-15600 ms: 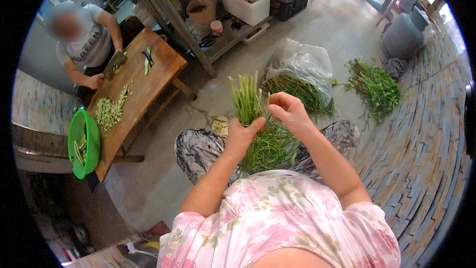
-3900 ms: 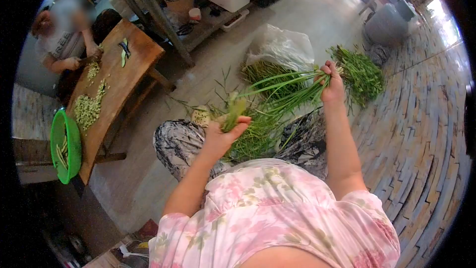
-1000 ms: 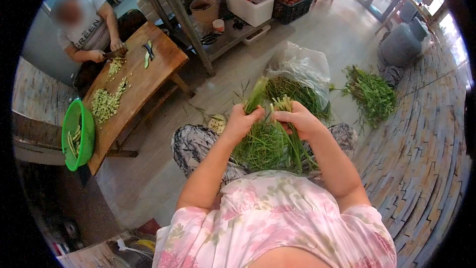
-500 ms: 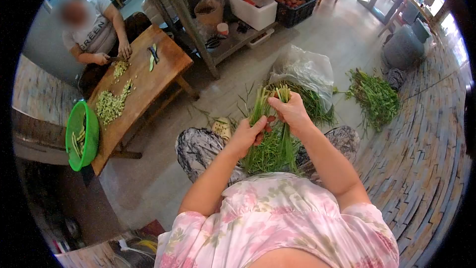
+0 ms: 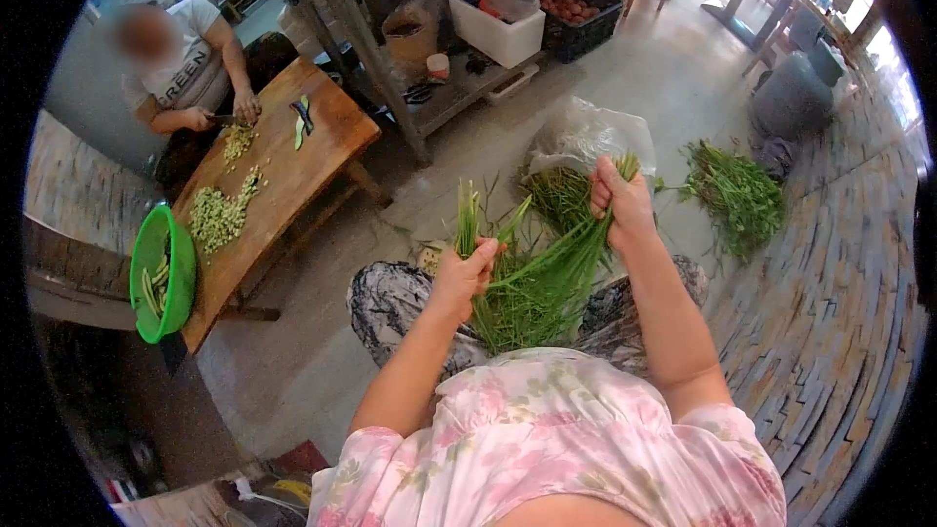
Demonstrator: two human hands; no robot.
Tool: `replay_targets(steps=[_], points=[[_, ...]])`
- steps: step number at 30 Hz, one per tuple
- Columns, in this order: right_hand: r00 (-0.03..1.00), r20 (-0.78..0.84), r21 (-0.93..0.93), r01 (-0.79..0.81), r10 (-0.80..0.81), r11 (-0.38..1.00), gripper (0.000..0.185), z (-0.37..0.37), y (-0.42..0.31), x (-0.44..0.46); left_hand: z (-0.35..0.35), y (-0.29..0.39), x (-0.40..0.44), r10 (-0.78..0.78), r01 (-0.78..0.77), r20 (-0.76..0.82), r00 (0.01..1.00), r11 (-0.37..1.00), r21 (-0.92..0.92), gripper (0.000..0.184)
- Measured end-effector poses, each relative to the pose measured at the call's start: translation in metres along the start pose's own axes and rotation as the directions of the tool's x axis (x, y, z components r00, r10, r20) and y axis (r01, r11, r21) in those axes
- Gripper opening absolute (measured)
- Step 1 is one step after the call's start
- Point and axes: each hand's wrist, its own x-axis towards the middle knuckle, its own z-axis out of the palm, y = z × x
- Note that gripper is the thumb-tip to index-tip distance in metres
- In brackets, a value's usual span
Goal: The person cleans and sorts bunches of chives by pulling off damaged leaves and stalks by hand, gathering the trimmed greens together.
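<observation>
My left hand (image 5: 463,279) pinched stalks (image 5: 468,218), my right hand (image 5: 626,205) clenched greens (image 5: 583,252); a basket (image 5: 183,285) stood by the table's (image 5: 293,176) near left corner.

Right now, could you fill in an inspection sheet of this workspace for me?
Surface: grey floor, with leafy greens lying on it to the right.
Job's things: long green stalks, bunched in both grips and heaped below them.
Clutter: plastic bag, with more stalks at its edge.
Grips: left grip closed around one bunch; right grip closed around another, held higher.
Cables: a pale cord at lower left; its ends are unclear.
Surroundings: co-worker with a knife at a wooden table bearing chopped pieces; green basket by its near end.
</observation>
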Motion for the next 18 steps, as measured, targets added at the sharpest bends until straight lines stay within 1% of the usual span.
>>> replay_targets(steps=[1, 3, 4, 6, 7, 10, 11, 13, 14, 15, 16, 18], points=[[1.0, 0.007, -0.119, -0.029, 0.03, 0.992, 0.017, 0.0, 0.002, -0.001, -0.001, -0.001, 0.0, 0.01, -0.011, -0.031, 0.999, 0.999, -0.032, 0.021], [0.996, 0.007, -0.353, -0.078, 0.087, 0.932, 0.017, 0.002, 0.008, -0.007, -0.003, -0.001, 0.002, 0.022, -0.021, 0.019, 1.0, 0.997, -0.074, 0.022], [0.994, 0.042, -0.4, -0.074, 0.099, 0.914, 0.017, 0.006, 0.01, -0.012, -0.004, 0.0, 0.003, 0.029, -0.025, 0.045, 0.999, 0.995, -0.095, 0.023], [0.986, 0.109, -0.488, -0.061, 0.13, 0.871, 0.019, 0.021, 0.017, -0.022, 0.002, 0.005, 0.002, 0.005, -0.003, 0.036, 0.999, 0.997, -0.075, 0.024], [0.982, 0.141, -0.454, -0.046, 0.123, 0.89, 0.016, 0.023, 0.027, -0.021, 0.005, 0.006, 0.001, -0.008, 0.01, 0.031, 0.999, 0.998, -0.063, 0.024], [0.957, 0.223, -0.278, -0.121, 0.187, 0.953, 0.02, 0.031, 0.037, -0.024, 0.014, 0.001, -0.002, -0.044, 0.045, 0.044, 0.998, 0.999, -0.023, 0.024], [0.968, 0.187, -0.288, -0.109, 0.167, 0.951, 0.017, 0.034, 0.036, -0.024, 0.013, 0.002, -0.002, -0.047, 0.047, 0.05, 0.998, 0.999, -0.004, 0.025], [0.994, 0.075, -0.108, -0.074, 0.082, 0.991, 0.017, 0.028, 0.024, -0.015, 0.008, 0.004, -0.002, -0.045, 0.043, 0.067, 0.997, 0.999, 0.029, 0.025], [0.999, 0.012, -0.021, -0.041, 0.041, 0.999, 0.017, 0.022, 0.014, -0.009, 0.002, 0.008, -0.002, -0.034, 0.034, 0.001, 0.999, 0.999, 0.03, 0.025], [0.999, -0.021, 0.083, -0.036, 0.038, 0.996, 0.015, 0.009, 0.009, 0.002, -0.009, 0.015, -0.002, -0.026, 0.028, -0.061, 0.998, 0.999, 0.032, 0.025], [0.999, -0.05, 0.151, -0.001, 0.009, 0.988, 0.017, -0.001, 0.001, 0.006, -0.022, 0.02, -0.002, -0.019, 0.023, -0.12, 0.993, 0.999, 0.037, 0.025], [0.998, -0.057, 0.26, 0.027, -0.012, 0.965, 0.019, -0.026, -0.005, 0.019, -0.053, 0.027, 0.001, 0.001, -0.014, -0.196, 0.981, 0.998, -0.061, 0.023]])
